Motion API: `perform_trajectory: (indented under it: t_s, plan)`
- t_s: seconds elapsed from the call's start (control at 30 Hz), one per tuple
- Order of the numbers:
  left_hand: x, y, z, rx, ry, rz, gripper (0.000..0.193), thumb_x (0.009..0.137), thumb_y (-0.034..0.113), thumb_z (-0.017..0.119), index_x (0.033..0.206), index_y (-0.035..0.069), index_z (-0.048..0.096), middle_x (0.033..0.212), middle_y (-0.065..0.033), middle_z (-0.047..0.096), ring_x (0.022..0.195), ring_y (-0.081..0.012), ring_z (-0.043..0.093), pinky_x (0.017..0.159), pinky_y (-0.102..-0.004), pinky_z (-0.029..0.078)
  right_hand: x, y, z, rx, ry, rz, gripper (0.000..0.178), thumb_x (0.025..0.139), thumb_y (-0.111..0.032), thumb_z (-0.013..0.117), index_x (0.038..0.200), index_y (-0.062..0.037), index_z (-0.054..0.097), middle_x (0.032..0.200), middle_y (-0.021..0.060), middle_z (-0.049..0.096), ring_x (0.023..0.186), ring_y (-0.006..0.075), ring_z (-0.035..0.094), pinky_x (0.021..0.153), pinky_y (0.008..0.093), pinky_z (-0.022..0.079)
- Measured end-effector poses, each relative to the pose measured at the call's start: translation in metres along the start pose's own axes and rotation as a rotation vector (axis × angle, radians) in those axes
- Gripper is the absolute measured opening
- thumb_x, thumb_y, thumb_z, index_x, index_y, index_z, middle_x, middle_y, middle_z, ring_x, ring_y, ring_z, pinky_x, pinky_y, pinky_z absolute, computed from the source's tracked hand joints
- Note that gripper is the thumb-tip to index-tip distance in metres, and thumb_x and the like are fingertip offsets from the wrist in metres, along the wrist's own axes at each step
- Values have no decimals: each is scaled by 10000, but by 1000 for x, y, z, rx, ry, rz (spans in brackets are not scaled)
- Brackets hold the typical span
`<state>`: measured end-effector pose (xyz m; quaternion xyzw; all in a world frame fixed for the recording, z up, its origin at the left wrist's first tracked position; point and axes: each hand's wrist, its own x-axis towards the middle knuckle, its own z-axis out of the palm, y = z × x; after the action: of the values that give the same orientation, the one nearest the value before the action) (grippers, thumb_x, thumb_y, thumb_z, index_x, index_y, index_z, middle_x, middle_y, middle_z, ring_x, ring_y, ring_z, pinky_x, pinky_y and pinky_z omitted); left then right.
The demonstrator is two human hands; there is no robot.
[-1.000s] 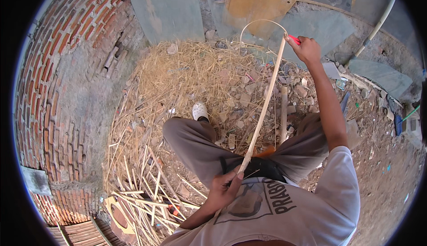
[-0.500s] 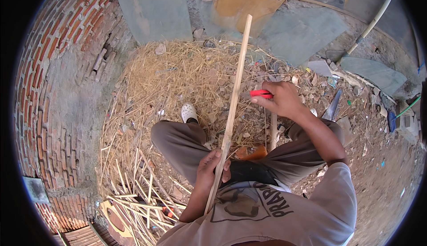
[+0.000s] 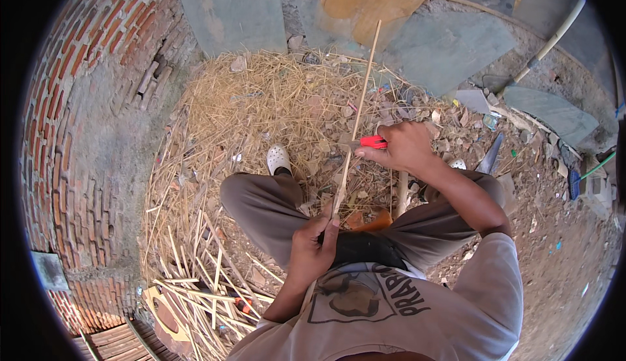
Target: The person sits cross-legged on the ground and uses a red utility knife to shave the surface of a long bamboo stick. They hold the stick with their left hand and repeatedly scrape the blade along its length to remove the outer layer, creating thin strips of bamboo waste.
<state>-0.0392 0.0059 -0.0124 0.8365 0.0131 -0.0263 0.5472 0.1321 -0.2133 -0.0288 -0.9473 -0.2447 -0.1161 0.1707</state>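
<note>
A long, thin pale strip of wood or bamboo (image 3: 368, 76) runs from my lap up and away, leaning slightly right. Its narrow edge faces up. My left hand (image 3: 315, 243) is closed around its near end, thumb along the side. A red-handled knife (image 3: 373, 142) sits in my right hand (image 3: 407, 147), the fingers wrapped over the handle. The blade meets the strip around its middle and is mostly hard to see. Just below the blade, the strip's surface looks rough and split.
Loose strips (image 3: 215, 289) pile up at lower left beside a brick wall (image 3: 62, 185). Straw and shavings (image 3: 241, 100) cover the ground ahead. Grey-blue boards (image 3: 228, 15) stand at the far side. An upright wooden piece (image 3: 402, 191) stands between my legs; a grey blade-like piece (image 3: 490, 154) lies right.
The strip has turned in my left hand from its broad face to its narrow edge, its far end shifting right. My right hand has brought the knife left onto the strip.
</note>
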Motion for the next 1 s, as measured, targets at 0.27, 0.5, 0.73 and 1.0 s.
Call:
perform_trajectory:
  t_s: [0.27, 0.5, 0.73, 1.0]
  plan:
    - [3, 15, -2, 212, 64, 111, 311, 891, 40, 614, 1193, -33, 631, 813, -223, 638, 691, -354, 652, 641, -373, 508, -3, -7, 6, 25, 21, -81, 714, 720, -798, 585, 597, -99, 663, 456, 106, 545, 421, 288, 593, 437, 386, 466]
    - [1, 16, -3, 351, 31, 148, 351, 882, 68, 622, 1224, -12, 618, 737, -189, 604, 636, -359, 621, 574, -415, 485, 11, 18, 9, -8, 25, 37, 685, 732, -757, 610, 628, -81, 644, 478, 113, 537, 498, 331, 603, 516, 431, 486]
    - [-13, 15, 2, 330, -9, 147, 344, 884, 54, 617, 1218, -28, 620, 683, -177, 567, 550, -297, 581, 525, -364, 452, 38, 71, -1, -87, -14, 329, 793, 792, -805, 472, 745, -52, 717, 601, 191, 627, 656, 358, 661, 610, 458, 523]
    - [-48, 23, -8, 238, -174, 103, 375, 894, 74, 620, 1257, -19, 604, 722, -150, 605, 556, -269, 597, 540, -330, 480, 48, 217, -18, -36, 140, 969, 933, 809, -850, 349, 881, 2, 722, 896, 277, 686, 916, 419, 674, 832, 473, 511]
